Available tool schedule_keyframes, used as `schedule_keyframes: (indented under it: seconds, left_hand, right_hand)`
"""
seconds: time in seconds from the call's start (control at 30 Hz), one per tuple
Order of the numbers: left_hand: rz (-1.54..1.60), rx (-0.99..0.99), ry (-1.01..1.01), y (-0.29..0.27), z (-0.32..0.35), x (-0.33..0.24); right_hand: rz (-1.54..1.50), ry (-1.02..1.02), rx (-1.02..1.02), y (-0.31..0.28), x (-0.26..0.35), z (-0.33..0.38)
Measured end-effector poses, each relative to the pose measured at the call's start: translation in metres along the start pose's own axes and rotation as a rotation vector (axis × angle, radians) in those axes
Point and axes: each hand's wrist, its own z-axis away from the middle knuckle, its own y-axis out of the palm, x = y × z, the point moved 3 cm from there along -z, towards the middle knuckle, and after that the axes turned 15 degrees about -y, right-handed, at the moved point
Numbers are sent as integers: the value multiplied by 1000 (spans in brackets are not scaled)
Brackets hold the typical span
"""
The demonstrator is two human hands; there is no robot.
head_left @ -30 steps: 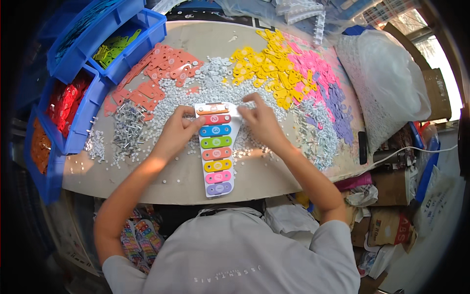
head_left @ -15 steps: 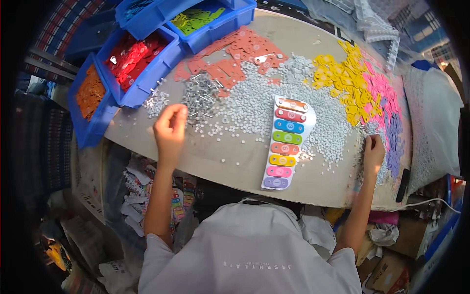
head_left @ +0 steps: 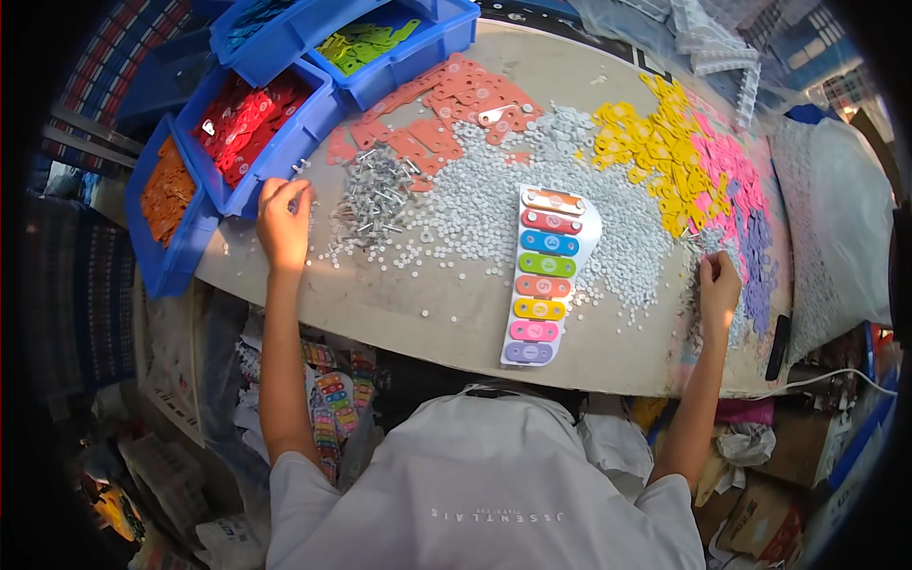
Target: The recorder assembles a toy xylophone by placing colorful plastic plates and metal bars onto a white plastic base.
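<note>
My left hand is at the table's left side, against a few small silver pieces near the red bin. Its fingers are bent together, and what lies between them is hidden. At the right, my right hand pinches its fingertips beside a small heap of silver pins; anything held there is too small to name. Between the hands lies a white card bearing a column of coloured bars. The top two bars show pale round caps at both ends. Neither hand touches the card.
Small white rings spread behind the card, beside silver rivets. Flat salmon, yellow, pink and purple pieces lie around them. Blue bins stand far left. A white plastic sack bulges at the right.
My left hand has moved left, from beside the silver rivets to the small silver pieces near the red bin. My right hand stays at the silver pins. The view has shifted slightly.
</note>
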Motion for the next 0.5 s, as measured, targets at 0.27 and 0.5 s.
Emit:
schedule_keyframes:
  seconds: [0.27,0.5]
  left_hand:
    - [699,532,-335,-1,41,-85]
    - [680,749,-108,17,67,-159]
  right_hand:
    - [-786,-3,-86,21,101,13]
    - [-1200,86,313,63,178,15]
